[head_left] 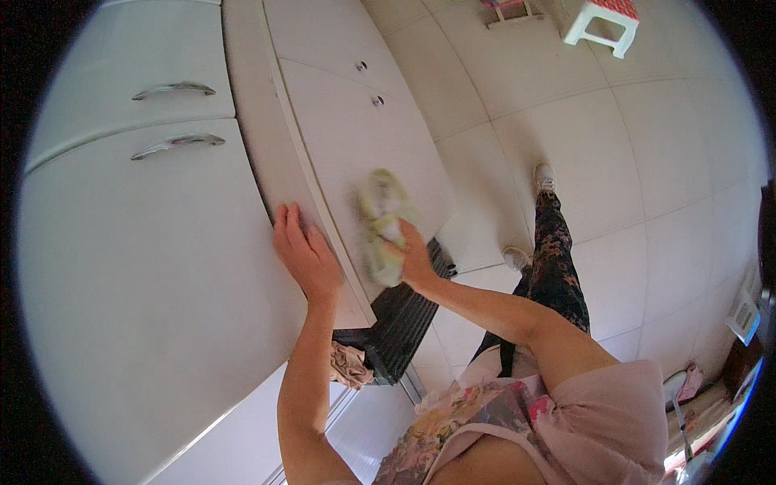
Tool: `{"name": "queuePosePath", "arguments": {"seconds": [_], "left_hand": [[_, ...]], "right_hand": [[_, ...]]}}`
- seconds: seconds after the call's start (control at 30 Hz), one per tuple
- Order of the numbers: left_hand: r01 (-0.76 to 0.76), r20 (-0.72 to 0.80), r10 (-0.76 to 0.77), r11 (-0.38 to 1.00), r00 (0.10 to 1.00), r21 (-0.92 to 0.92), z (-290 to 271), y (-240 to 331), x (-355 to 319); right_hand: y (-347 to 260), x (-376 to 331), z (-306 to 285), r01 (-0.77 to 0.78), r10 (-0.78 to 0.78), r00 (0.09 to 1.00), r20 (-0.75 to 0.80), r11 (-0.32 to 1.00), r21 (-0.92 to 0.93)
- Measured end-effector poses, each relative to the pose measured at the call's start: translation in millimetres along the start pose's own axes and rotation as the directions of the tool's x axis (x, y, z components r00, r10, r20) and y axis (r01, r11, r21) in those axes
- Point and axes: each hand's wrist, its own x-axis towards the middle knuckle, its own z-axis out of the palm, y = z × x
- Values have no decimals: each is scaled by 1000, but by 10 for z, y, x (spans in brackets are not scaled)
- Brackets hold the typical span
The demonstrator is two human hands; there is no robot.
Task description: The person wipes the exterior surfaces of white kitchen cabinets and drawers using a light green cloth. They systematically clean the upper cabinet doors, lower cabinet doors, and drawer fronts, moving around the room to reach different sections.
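Note:
My right hand (412,257) is closed on a pale yellow-green and white cloth (378,194), smeared by motion. The cloth lies against or just off a white cabinet door (339,121); I cannot tell which. To its left, my left hand (307,252) is open, its fingers stretched out on the pale side panel (259,137) of the cabinet. Two small round knobs (377,101) sit farther up on the cabinet doors.
At the left stands a white two-door fridge (145,259) with curved metal handles (178,145). A black ridged piece (404,327) and crumpled brown fabric (351,365) are below the cabinet. A white stool (602,31) with a red top stands on the tiled floor (598,145).

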Motion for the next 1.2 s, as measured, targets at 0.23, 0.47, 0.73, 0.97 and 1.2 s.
{"name": "queuePosePath", "arguments": {"seconds": [0.23, 0.47, 0.73, 0.97, 1.2], "left_hand": [[36, 23, -35, 999, 999, -13, -93, -10, -91], [112, 112, -107, 993, 988, -37, -122, 233, 109], [144, 81, -139, 988, 987, -56, -142, 165, 2], [89, 51, -88, 995, 995, -34, -117, 201, 141], [15, 100, -17, 1000, 995, 12, 14, 105, 1188]], "right_hand": [[-1135, 1510, 123, -38, -6, 994, 112, 922, 386], [1135, 1077, -154, -203, 186, 979, -84, 929, -311], [-1637, 2571, 113, 262, -262, 965, -27, 965, -13], [17, 2517, -112, -238, 239, 969, -57, 971, 16], [-148, 2005, -204, -390, 401, 916, 11, 897, -207]]}}
